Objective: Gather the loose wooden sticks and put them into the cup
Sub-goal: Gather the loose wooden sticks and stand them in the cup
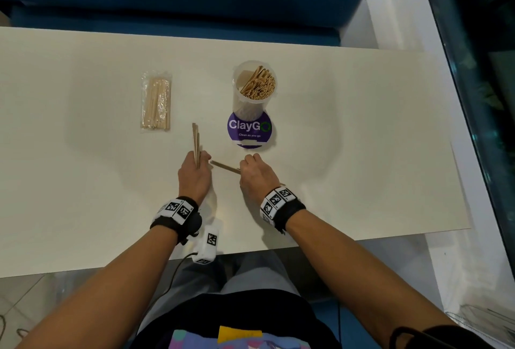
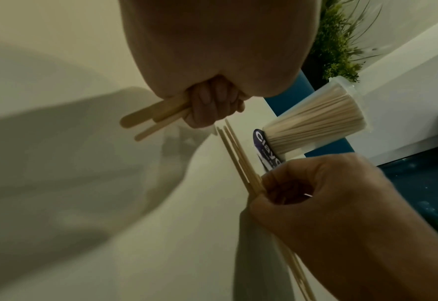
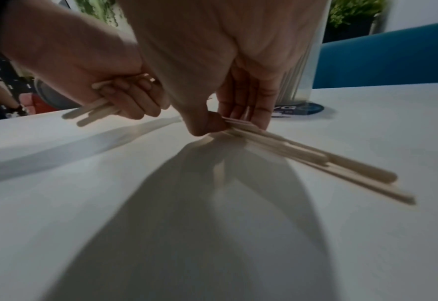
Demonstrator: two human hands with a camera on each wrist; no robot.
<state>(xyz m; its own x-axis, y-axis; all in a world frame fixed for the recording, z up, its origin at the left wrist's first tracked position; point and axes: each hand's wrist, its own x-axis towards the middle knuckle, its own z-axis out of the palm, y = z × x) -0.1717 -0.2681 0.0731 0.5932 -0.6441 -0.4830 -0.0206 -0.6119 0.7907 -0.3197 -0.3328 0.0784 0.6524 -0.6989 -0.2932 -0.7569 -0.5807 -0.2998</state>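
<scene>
Left hand fingers clamped on upright sticks. Right hand fingers pinch second bundle, low on table. I judge: merge bundles, square ends, then drop into cup, beyond right hand.

— What is the right hand doing?

— Its thumb and fingers pinch one end of a bundle of wooden sticks, low over the white surface. The sticks slant away to the right, their far ends on or just above the surface; I cannot tell which.

— And the other one?

— The left hand is to the left, fingers curled round a second bundle of sticks, whose rounded ends poke out toward the lower left.

— Anything behind?

— A clear cup of upright sticks stands on a dark round sticker, partly hidden by the right hand. Beyond are a blue seat back and green plants.
</scene>
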